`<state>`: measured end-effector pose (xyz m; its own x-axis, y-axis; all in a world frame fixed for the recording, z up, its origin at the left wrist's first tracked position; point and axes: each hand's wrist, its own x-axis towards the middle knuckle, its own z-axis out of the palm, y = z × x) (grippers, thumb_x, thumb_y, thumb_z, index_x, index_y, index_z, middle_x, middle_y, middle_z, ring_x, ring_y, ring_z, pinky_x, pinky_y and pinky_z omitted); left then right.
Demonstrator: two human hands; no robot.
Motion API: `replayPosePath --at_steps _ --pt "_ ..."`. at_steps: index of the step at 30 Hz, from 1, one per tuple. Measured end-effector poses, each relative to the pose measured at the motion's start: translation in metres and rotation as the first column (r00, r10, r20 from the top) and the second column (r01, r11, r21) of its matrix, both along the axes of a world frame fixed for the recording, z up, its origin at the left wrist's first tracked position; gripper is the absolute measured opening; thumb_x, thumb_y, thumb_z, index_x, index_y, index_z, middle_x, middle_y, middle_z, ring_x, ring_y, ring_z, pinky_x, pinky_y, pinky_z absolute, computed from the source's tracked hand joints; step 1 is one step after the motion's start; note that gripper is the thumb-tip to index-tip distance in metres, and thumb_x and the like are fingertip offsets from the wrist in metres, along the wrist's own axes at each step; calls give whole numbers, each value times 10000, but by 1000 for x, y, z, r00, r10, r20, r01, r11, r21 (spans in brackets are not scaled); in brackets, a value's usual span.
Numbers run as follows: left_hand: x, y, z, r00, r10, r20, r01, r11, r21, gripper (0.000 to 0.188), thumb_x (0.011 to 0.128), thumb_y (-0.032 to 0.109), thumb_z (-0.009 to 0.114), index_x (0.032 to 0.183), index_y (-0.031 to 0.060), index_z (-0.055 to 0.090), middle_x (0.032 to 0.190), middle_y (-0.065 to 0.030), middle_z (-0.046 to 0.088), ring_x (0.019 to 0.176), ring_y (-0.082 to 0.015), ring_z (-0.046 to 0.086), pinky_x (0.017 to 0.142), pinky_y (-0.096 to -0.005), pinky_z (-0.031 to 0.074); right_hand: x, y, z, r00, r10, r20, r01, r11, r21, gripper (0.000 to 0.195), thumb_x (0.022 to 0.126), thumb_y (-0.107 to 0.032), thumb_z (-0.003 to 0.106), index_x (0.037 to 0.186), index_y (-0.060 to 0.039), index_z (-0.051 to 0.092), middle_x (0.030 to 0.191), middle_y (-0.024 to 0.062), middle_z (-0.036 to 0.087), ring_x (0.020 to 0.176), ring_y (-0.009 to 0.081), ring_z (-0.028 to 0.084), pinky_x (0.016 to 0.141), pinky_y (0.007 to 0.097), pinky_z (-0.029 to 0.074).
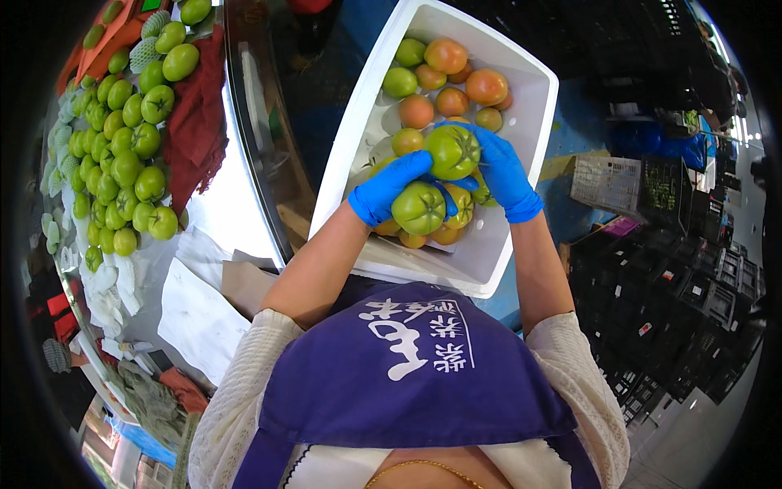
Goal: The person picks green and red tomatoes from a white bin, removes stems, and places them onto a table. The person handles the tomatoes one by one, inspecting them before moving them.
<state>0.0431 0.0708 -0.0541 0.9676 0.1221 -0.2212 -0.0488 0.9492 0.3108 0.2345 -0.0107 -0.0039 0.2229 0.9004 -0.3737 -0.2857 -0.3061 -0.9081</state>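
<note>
Both my hands wear blue gloves and are over a white foam box [531,116]. My left hand [391,186] has its fingers around a green tomato [419,208]. Another green tomato [452,152] is held up by my right hand [504,174], with my left fingertips touching its side. The two hands meet between these tomatoes, so some fingers are hidden. Below and beyond them in the box lie several orange-red tomatoes [486,87], green ones [400,82] and yellowish ones [407,141].
At the left, a heap of green tomatoes [126,168] lies beside a dark red cloth [197,122] and white foam nets [113,293]. A pale sheet [201,318] is near my left elbow. Black crates [660,305] and a light crate [606,181] stand at the right.
</note>
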Motion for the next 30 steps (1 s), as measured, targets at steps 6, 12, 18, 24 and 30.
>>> replayPosePath --at_steps 6,12,18,24,30 --pt "-2 1 7 998 -8 -62 4 998 -69 602 929 435 589 1334 2 487 1089 -213 662 926 -288 690 800 -367 595 -4 -9 8 952 -14 307 -7 998 67 300 978 -136 527 1232 -4 620 1238 90 621 1139 195 583 1016 321 446" --pt "3 -2 11 998 -3 -59 -2 996 -86 647 934 554 509 1290 14 521 1044 -214 658 843 -327 690 741 -412 598 -24 -6 28 876 -11 482 -78 983 164 236 883 -65 659 1117 -47 676 1120 70 641 1068 181 598 973 313 464" --pt "4 -3 -2 998 -57 -4 57 998 4 723 915 650 458 1256 18 545 1022 -209 659 828 -321 688 730 -416 595 -37 -2 25 713 -127 689 -58 969 239 77 866 -66 677 932 -33 654 1002 43 629 926 156 595 812 287 489" --pt "0 -6 13 996 -55 -71 50 996 -74 748 888 667 478 1245 16 556 976 -207 666 784 -316 684 692 -409 588 -45 0 25 915 -191 355 162 981 109 59 899 -85 651 887 -29 637 895 27 610 816 119 566 736 254 469" --pt "-3 -7 10 994 -105 -23 104 993 -48 755 876 676 484 1231 15 568 947 -206 670 761 -308 683 661 -402 585 -49 0 13 944 -327 -44 329 943 53 105 930 -130 626 944 -26 628 881 39 605 805 126 569 733 265 483"
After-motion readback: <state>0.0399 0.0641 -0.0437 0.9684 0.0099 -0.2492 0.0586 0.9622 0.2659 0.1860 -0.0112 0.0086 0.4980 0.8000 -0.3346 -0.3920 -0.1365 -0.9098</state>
